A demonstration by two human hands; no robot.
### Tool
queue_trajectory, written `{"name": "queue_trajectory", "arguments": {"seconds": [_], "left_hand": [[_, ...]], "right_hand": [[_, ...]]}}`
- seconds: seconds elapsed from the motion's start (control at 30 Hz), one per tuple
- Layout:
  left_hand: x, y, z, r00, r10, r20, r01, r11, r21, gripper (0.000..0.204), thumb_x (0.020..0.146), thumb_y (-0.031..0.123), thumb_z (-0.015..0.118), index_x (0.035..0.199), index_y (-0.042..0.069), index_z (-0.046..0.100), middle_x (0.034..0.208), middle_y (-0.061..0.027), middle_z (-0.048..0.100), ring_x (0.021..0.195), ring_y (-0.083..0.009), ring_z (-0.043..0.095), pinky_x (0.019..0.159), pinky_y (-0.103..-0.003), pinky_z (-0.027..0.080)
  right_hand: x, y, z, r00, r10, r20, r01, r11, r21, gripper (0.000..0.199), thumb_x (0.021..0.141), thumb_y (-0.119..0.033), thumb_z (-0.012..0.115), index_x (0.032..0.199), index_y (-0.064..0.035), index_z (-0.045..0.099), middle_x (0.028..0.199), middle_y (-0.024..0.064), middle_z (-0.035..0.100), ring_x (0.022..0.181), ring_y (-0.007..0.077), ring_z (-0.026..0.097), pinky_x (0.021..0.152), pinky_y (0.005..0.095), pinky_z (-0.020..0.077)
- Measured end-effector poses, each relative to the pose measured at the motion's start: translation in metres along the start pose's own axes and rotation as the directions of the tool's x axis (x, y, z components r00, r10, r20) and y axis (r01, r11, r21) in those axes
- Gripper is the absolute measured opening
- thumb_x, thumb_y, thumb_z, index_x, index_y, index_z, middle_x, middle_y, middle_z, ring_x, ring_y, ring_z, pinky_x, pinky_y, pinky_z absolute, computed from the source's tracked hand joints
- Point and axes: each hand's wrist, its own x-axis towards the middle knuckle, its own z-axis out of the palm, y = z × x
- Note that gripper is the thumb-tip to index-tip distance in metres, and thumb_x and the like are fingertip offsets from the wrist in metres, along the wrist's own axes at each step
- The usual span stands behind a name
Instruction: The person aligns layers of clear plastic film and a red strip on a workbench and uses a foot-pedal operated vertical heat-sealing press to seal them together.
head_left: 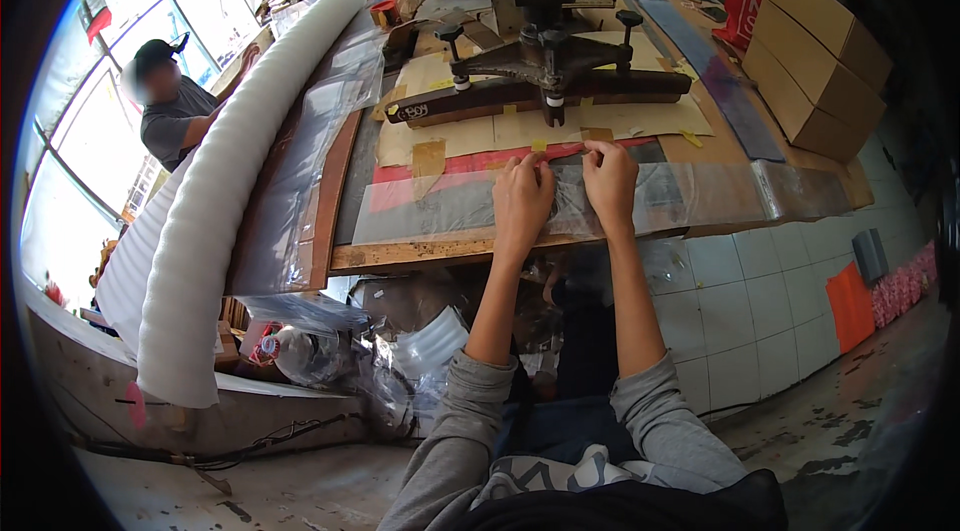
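Both hands are at the near edge of the worktable, just below the dark bar of a press (540,96). My left hand (524,196) has its fingers curled and pinched on the upper edge of a clear plastic sheet (430,218). Close beside it, my right hand (611,183) pinches the same sheet, with thumb and forefinger together. Between the hands the plastic is wrinkled. A red sheet (395,193) lies partly under it, with brown tape (428,166) across. Behind that is a pale flat board (470,139) with yellow tape bits, beneath the raised-looking bar.
A long white foam roll (230,191) lies along the left, beside layered plastic sheets (330,116). Another person (172,101) works beyond it. Cardboard boxes (815,61) stand at the right. Plastic bags (420,361) crowd beneath the table; an orange sheet (850,313) is at the floor's right.
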Motion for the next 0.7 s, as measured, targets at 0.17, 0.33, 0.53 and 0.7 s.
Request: {"name": "queue_trajectory", "arguments": {"seconds": [0.17, 0.33, 0.53, 0.7], "left_hand": [[-0.0011, -0.0016, 0.0001, 0.998, 0.048, -0.037, -0.049, 0.998, -0.028, 0.021, 0.082, 0.012, 0.054, 0.092, -0.002, 0.065, 0.073, -0.0201, 0.059, 0.070, -0.0363, 0.059, 0.064, -0.044, 0.047], [-0.0022, 0.0025, -0.0014, 0.999, 0.023, -0.025, -0.024, 0.999, -0.038, 0.021, 0.081, 0.011, 0.054, 0.093, -0.002, 0.065, 0.074, -0.0201, 0.059, 0.070, -0.0362, 0.059, 0.064, -0.044, 0.047], [-0.0037, 0.0020, -0.0047, 0.999, 0.026, -0.032, -0.027, 0.999, -0.017, 0.022, 0.081, 0.011, 0.055, 0.094, -0.003, 0.064, 0.073, -0.0197, 0.059, 0.068, -0.0359, 0.059, 0.062, -0.044, 0.047], [-0.0028, 0.0014, -0.0028, 1.000, -0.005, 0.003, 0.005, 1.000, -0.006, 0.025, 0.080, 0.012, 0.057, 0.099, -0.001, 0.066, 0.072, -0.0168, 0.059, 0.069, -0.0305, 0.059, 0.065, -0.039, 0.047]], "right_hand": [[-0.0002, -0.0025, -0.0002, 1.000, -0.005, -0.004, 0.005, 1.000, -0.001, 0.015, 0.075, -0.002, 0.057, 0.085, 0.0046, 0.066, 0.080, 0.0223, 0.063, 0.076, 0.0362, 0.062, 0.071, 0.0407, 0.0484], [-0.0002, 0.0002, -0.0006, 1.000, -0.020, -0.016, 0.020, 1.000, -0.021, 0.015, 0.075, -0.001, 0.057, 0.085, 0.0045, 0.066, 0.079, 0.0215, 0.062, 0.074, 0.0357, 0.061, 0.069, 0.0406, 0.0483], [-0.0027, -0.0039, 0.0002, 1.000, -0.027, -0.009, 0.027, 1.000, -0.007, 0.015, 0.075, -0.001, 0.056, 0.085, 0.0050, 0.066, 0.080, 0.0211, 0.062, 0.073, 0.0352, 0.061, 0.069, 0.0400, 0.0484], [-0.0014, -0.0040, -0.0020, 1.000, -0.013, 0.004, 0.013, 1.000, -0.028, 0.015, 0.075, 0.000, 0.056, 0.085, 0.0051, 0.066, 0.080, 0.0212, 0.062, 0.074, 0.0349, 0.061, 0.069, 0.0395, 0.0487]]}}
